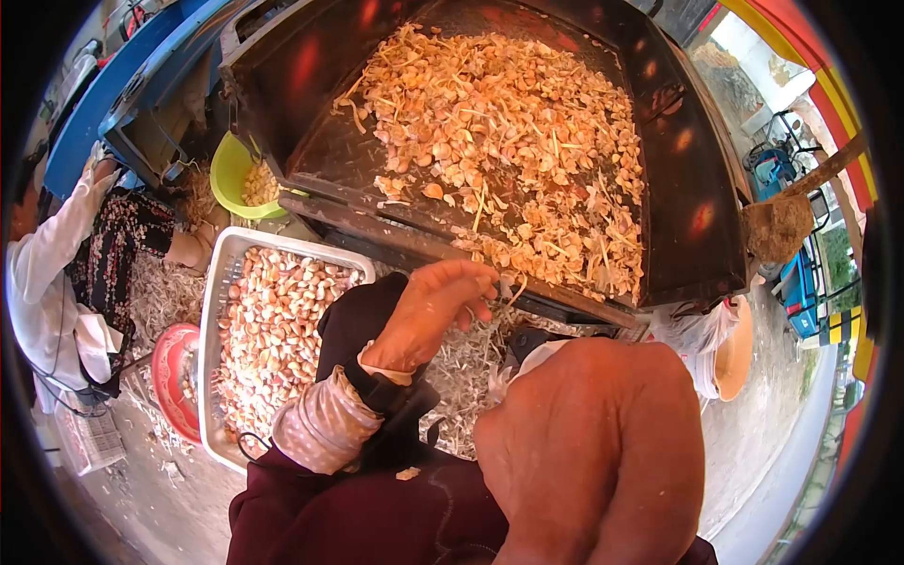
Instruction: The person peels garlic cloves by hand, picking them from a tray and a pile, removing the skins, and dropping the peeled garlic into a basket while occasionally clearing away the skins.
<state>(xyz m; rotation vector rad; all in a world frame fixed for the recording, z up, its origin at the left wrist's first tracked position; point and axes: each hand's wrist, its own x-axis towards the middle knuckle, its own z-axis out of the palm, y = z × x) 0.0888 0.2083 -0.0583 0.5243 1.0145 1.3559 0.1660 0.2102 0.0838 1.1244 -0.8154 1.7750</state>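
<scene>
My left hand (433, 313) is near the front edge of a dark metal tray (687, 217). Its fingers are bent together in a pinch, and whatever lies between the fingertips is too small to name. Garlic cloves and loose papery skins (508, 132) are spread over the tray. Large and close to the camera, my right hand (593, 443) shows only its back and bent knuckles; its fingertips are hidden. Left of my knee stands a white plastic basket (212, 330) full of garlic cloves (282, 325).
A green bowl (226, 174) with peeled cloves sits behind the basket, and a red tray (174, 381) lies to its left. Another person (56, 254) sits at the far left. Skins litter the floor. A bucket (730, 353) stands at right, below a wooden handle (829, 169).
</scene>
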